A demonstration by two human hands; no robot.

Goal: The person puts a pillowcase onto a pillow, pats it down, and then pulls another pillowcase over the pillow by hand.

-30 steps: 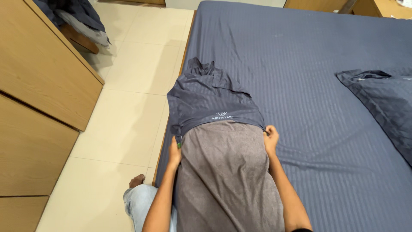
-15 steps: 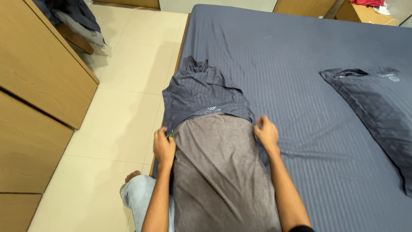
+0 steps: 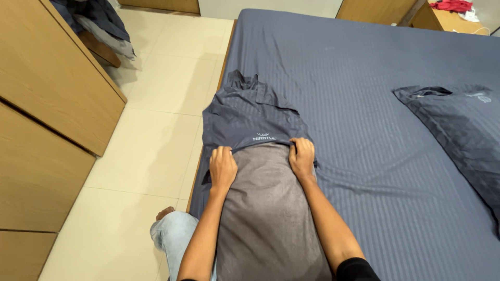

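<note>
From my feed, the far end of the grey pillow (image 3: 271, 208) is hidden inside the blue cover (image 3: 250, 117), and its near end runs off the bottom edge. Beside the pillow, the fingers (image 3: 221, 152) of my left hand (image 3: 223, 169) curl under the cover's hem, so their tips are out of sight; the same goes for my right hand (image 3: 302, 156). To the right of the pillow, a second pillow (image 3: 463, 130) is cut by the right edge. Left of it, my foot (image 3: 165, 213) shows only in part behind my knee (image 3: 174, 239). The red cloth (image 3: 451, 5) at the top edge is too small to identify.
</note>
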